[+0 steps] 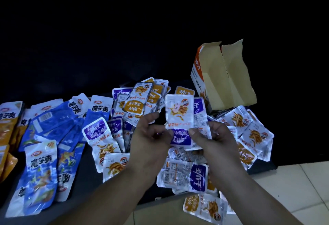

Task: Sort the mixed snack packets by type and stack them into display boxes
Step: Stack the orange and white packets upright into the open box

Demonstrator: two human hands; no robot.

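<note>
L hand (pixel 149 136) & R hand (pixel 216 140) both pinched a glossy purple packet (pixel 179 116) above the foil pile (pixel 181 175). Torn cardboard box (pixel 226 78) stood open behind-right. An orange packet (pixel 204 206) overhung the dark table (pixel 83 189) edge.

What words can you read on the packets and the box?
"魔芋爽": blue packet.
"深海小鱼": purple packet.
"劲仔": held packet, upside down.
"一秒上头": box, sideways.
Small print on packet backs: too small to read.
</note>
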